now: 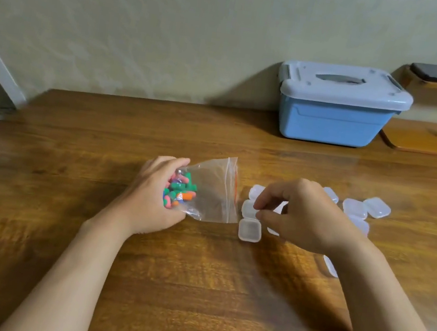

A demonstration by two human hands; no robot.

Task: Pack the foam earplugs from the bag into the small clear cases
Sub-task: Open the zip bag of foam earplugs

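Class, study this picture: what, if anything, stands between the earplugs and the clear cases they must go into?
The bag itself: the earplugs sit inside it, gripped by the left hand. The right hand covers several cases, pinching one. Whether the bag's zip is open cannot be told.

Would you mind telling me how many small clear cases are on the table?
8: three cases in a column right of the bag, four beyond the right hand, one by its wrist. More may hide under that hand.
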